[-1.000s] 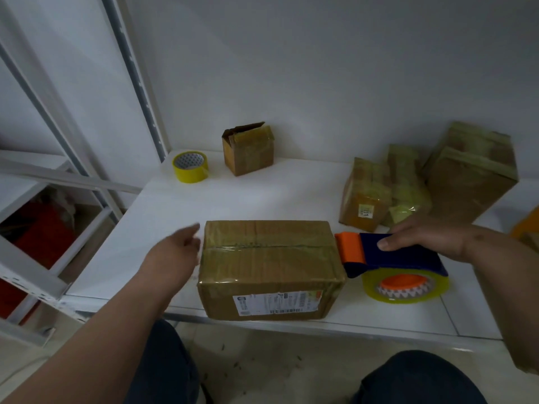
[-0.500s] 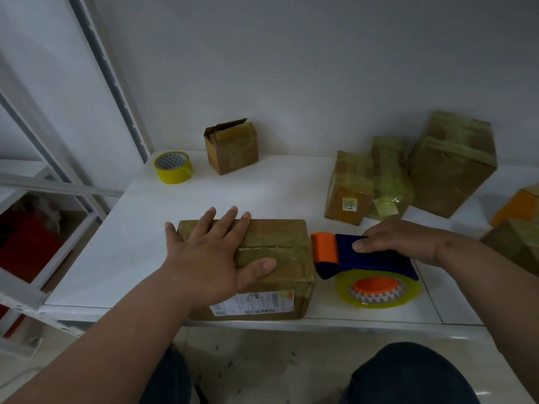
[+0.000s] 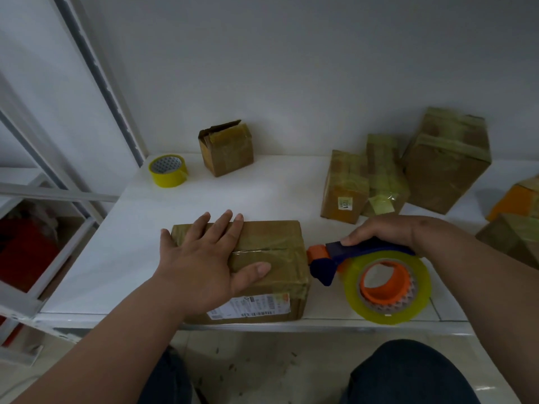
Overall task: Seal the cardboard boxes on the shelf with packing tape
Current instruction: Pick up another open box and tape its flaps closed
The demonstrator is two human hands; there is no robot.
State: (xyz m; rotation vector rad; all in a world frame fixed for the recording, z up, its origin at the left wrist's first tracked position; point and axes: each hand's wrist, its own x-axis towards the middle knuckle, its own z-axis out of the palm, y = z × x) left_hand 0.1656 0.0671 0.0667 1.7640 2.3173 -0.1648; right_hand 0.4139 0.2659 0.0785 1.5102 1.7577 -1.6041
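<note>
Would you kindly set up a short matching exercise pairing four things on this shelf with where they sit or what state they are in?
Things:
1. left hand
2. tape dispenser
3. yellow tape roll
4. small box

States:
A. top flap partly open, by the back wall
B. gripped by the right hand
C. lying loose at the shelf's back left
D. flat on the labelled box

Pairs: 1-D, 2-B, 3-C, 4-A

the scene is looking dim and muted, with soft light spreading brightest over the white shelf (image 3: 204, 196) at center. edges are darkening, straight shelf posts (image 3: 96, 71) at upper left are bowing from wide-angle distortion, and fine detail is appearing slightly soft.
</note>
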